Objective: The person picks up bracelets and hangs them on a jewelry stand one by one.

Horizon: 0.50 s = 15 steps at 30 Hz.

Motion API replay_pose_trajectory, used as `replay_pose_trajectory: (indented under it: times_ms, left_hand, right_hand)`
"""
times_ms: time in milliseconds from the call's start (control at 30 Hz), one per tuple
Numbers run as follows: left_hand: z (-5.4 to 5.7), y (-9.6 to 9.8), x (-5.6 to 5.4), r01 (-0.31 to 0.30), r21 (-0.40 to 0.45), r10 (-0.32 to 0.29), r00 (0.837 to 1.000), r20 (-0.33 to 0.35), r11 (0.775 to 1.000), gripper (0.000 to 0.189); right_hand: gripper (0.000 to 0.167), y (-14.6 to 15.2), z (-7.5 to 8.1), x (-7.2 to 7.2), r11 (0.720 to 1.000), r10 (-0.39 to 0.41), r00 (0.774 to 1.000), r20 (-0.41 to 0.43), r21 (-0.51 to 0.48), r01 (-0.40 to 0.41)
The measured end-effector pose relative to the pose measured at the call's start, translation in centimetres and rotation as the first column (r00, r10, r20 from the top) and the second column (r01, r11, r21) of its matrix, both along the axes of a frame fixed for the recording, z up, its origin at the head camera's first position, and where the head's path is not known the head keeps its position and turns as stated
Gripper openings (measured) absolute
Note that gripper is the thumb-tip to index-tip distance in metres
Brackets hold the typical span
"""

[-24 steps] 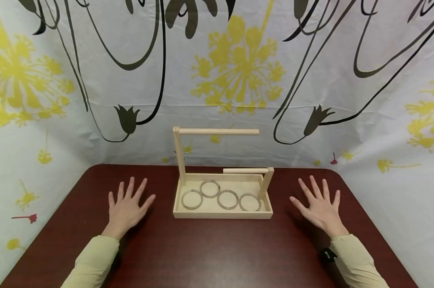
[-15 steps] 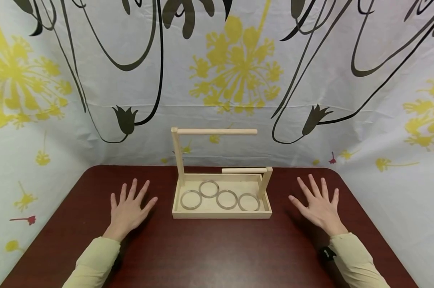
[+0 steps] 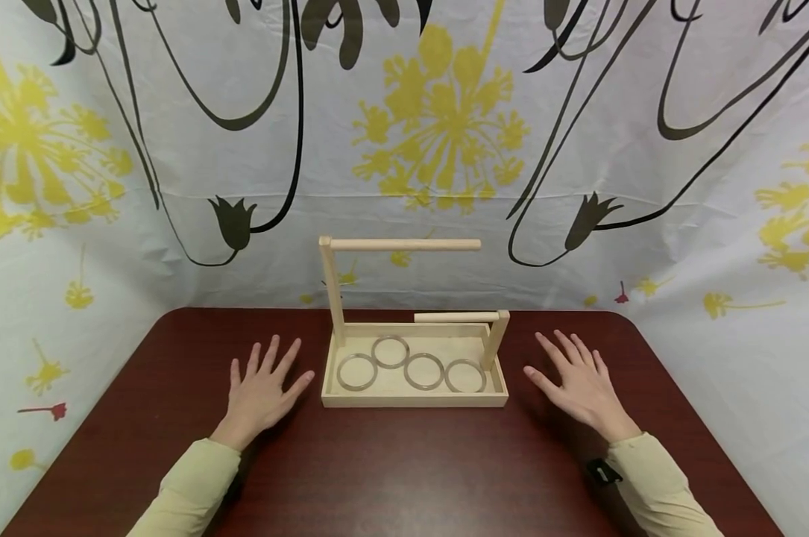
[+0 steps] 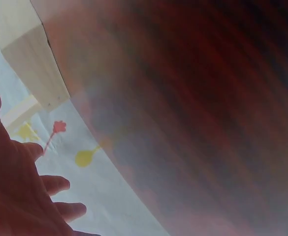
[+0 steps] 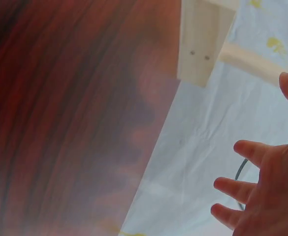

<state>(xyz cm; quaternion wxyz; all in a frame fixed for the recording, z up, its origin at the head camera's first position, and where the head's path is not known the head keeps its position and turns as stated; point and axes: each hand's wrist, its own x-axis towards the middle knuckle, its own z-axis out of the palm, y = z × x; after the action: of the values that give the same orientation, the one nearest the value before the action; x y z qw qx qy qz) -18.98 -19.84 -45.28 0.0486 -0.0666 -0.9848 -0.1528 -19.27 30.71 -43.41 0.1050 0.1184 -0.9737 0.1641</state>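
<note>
A shallow wooden tray [image 3: 414, 401] stands at the middle of the table's far side. Several pale rings [image 3: 357, 388] lie flat inside it. At its left a tall post bears a long wooden rod [image 3: 404, 245]; at its right a short post bears a shorter rod [image 3: 454, 318]. To the left of the tray my left hand [image 3: 259, 395] spreads its fingers over the table, holding nothing. My right hand [image 3: 581, 388] is on the other side, fingers extended and holding nothing. Both wrist views show the spread fingers apart from the wooden frame.
The dark red-brown table [image 3: 404, 470] has rounded far corners. A white cloth [image 3: 444, 283] with yellow and grey plant prints hangs behind it and along both sides. A dark wrist device [image 3: 603, 472] sits by the right sleeve.
Both hands have moved inward toward the tray, the left one to the right and the right one to the left. The right hand's fingers are closer together. Tray and rings have stayed put.
</note>
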Motion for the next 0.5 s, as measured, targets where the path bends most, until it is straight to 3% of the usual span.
replay_pose_trajectory:
  times_ms: [367,500]
  left_hand:
    - [-0.4,2.3,-0.4,0.1,0.001,-0.1,0.995,0.005,0.995,0.076]
    - [-0.7,3.1,-0.6,0.139,-0.013,-0.139,0.99,0.029,0.99,0.079]
  right_hand:
    - [0.063,-1.9,0.1,0.6,0.996,0.076,0.992,-0.1,-0.046,-0.081]
    - [0.061,-2.4,0.1,0.8,0.991,0.1,0.99,-0.101,-0.075,-0.108]
